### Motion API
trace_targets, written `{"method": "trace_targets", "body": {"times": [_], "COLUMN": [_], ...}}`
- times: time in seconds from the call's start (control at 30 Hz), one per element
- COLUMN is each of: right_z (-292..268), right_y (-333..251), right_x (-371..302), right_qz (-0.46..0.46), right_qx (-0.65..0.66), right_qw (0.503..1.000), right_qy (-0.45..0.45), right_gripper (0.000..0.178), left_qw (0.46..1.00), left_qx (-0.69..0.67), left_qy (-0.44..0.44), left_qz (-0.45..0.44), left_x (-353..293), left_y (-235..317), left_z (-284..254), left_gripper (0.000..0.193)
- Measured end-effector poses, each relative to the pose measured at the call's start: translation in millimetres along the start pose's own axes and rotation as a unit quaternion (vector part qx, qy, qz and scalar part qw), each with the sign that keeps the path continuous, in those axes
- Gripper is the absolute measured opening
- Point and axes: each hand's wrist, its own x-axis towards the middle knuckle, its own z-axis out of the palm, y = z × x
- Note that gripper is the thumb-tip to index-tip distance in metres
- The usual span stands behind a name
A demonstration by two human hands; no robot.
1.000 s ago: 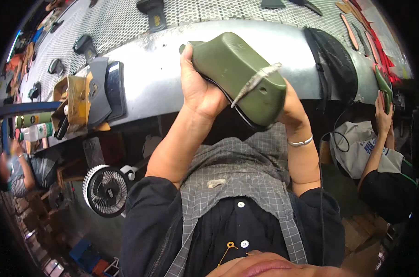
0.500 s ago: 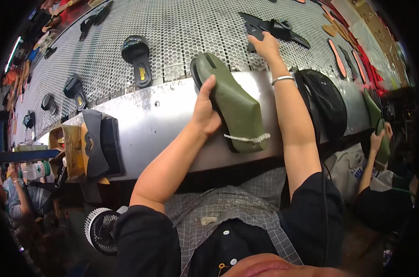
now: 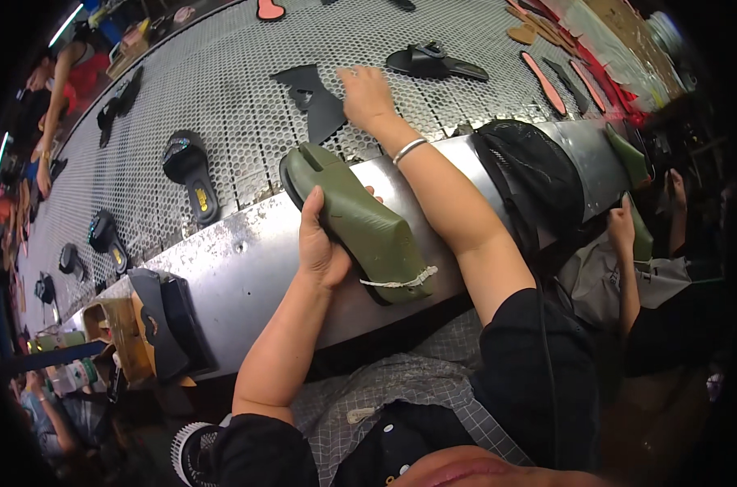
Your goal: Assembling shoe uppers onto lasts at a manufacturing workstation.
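Note:
My left hand (image 3: 324, 247) grips the side of a green shoe last (image 3: 356, 215), thumb on its near face. The last has a split toe, a black sole along its left edge and a white cord round its heel end. It is held tilted over the metal ledge. Farther off, my right hand (image 3: 368, 97), with a bracelet on the wrist, is closed at the right edge of a flat black shoe upper piece (image 3: 324, 112) with a cut-out. Its thumb is hidden. A black slide sandal (image 3: 435, 63) lies just right of that hand.
Several black sandals, such as one decorated sandal (image 3: 191, 174), lie on the mesh conveyor (image 3: 246, 97). Along the metal ledge (image 3: 246, 276) stand a box (image 3: 112, 325) with black pieces at left and a black mesh bag (image 3: 531, 170) at right. Co-workers' arms (image 3: 624, 235) show at both sides.
The view has turned, shifting the scene. My right hand and the black upper piece have moved left, away from the slide sandal. My left hand still holds the last.

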Motion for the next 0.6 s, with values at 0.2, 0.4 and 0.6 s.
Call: {"method": "trace_targets", "body": {"times": [0.2,0.4,0.6], "right_z": [8,-4,-61], "right_y": [-61,-84,-44], "right_x": [12,18,3], "right_qz": [0.132,0.028,-0.084], "right_qx": [0.019,0.002,0.137], "right_qw": [0.966,0.964,0.959], "right_qy": [-0.220,-0.265,-0.233], "right_gripper": [0.067,0.050,0.028], "left_qw": [0.999,0.999,0.997], "left_qx": [-0.035,-0.026,-0.037], "left_qy": [-0.020,-0.021,-0.039], "left_qz": [-0.027,-0.030,-0.058], "left_x": [-6,-14,0], "left_y": [-4,-4,-21], "left_z": [-3,9,9], "left_gripper": [0.063,0.060,0.067]}}
